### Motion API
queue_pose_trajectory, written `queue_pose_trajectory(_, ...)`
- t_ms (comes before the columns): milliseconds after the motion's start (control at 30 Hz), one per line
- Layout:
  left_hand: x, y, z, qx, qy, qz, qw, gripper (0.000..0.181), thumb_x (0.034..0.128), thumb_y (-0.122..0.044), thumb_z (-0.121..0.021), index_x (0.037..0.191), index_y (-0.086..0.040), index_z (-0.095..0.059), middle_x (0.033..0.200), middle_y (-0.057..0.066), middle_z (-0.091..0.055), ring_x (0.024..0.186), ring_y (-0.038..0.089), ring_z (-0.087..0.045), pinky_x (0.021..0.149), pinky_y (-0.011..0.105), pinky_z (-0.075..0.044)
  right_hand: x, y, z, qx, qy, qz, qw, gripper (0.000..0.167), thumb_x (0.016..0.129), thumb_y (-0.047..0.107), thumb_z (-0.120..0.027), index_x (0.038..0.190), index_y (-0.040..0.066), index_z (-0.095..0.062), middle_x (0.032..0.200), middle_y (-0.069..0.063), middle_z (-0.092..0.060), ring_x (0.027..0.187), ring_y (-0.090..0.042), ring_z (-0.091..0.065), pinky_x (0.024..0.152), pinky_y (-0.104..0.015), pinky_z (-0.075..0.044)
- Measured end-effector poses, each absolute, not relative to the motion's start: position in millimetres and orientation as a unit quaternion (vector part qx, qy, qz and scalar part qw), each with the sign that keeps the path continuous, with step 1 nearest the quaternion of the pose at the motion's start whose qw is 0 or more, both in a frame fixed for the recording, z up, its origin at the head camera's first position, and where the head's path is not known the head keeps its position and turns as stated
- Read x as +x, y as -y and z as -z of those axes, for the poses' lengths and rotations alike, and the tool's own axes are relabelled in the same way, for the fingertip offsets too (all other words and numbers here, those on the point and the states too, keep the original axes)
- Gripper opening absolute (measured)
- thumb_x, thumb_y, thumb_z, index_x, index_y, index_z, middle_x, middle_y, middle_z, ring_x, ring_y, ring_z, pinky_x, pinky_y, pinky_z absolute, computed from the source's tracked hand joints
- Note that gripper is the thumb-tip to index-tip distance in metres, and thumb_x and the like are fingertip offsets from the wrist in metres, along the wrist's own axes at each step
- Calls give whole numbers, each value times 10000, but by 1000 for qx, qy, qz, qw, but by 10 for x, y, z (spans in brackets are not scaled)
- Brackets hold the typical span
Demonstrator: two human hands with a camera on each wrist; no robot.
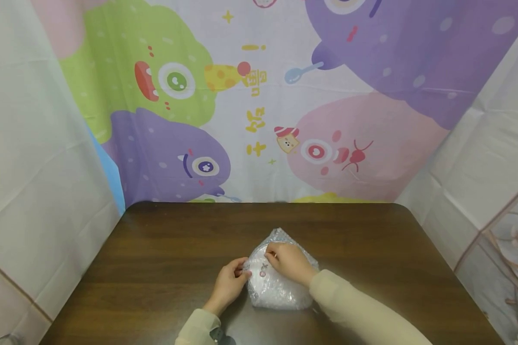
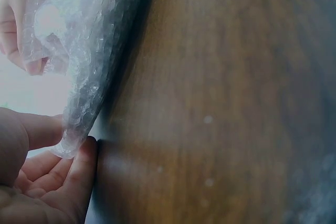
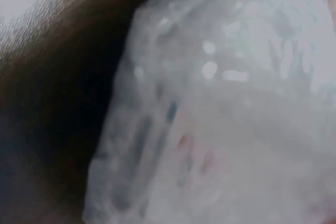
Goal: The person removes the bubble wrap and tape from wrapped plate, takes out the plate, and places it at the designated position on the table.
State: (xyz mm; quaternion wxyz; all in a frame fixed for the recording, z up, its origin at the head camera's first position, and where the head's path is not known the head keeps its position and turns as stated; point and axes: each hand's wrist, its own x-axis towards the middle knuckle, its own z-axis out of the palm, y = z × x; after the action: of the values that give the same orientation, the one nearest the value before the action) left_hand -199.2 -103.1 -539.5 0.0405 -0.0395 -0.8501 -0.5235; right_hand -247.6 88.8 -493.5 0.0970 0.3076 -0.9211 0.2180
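Note:
A white, round-edged item with a small printed figure lies inside clear bubble wrap on the table; its exact kind is hidden by the wrap. At the package's left edge my left hand pinches the wrap between thumb and fingers, as the left wrist view shows on the wrap's corner. From above, my right hand reaches over the package, its bent fingers pinching a loose part of the wrap. Blurred bubble wrap with faint reddish marks fills much of the right wrist view.
The package sits on a dark brown wooden table with rounded far corners. Behind it hangs a curtain printed with cartoon monsters. Pale cloth sheets hang at both sides. A dark band circles the left wrist.

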Motion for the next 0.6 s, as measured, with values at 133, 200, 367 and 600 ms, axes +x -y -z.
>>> queue_pose_trajectory(133,-1989,1029,5391,-41,851,522,42,373,854,-38,-689,1208,59,-629,1048,193,-699,922,254,-653,757,275,-536,-2480,-902,4932,294,920,-244,90,83,915,138,-645,838,110,-655,790,-18,-718,715,-147,-667,664,-275,-541)
queue_pose_trajectory(200,-1990,1029,5391,-40,852,521,41,373,855,-43,-691,1210,54,-631,1045,187,-701,919,248,-653,753,273,-534,-2486,-911,4936,288,918,-258,85,83,913,118,-638,831,105,-642,794,-35,-717,714,-154,-664,659,-275,-541)
queue_pose_trajectory(367,-1994,1028,5392,-39,851,523,41,373,856,-47,-692,1212,46,-633,1038,180,-703,914,238,-649,749,273,-529,-2506,-942,4941,266,917,-291,67,120,917,98,-615,799,113,-598,767,-19,-680,701,-122,-614,639,-248,-506)
queue_pose_trajectory(600,-1985,1031,5394,-36,851,522,38,373,857,-43,-686,1217,42,-632,1036,177,-703,913,239,-647,750,290,-530,-2559,-1008,4949,212,898,-385,12,121,938,64,-567,818,85,-567,743,-22,-658,644,-74,-577,550,-191,-475)
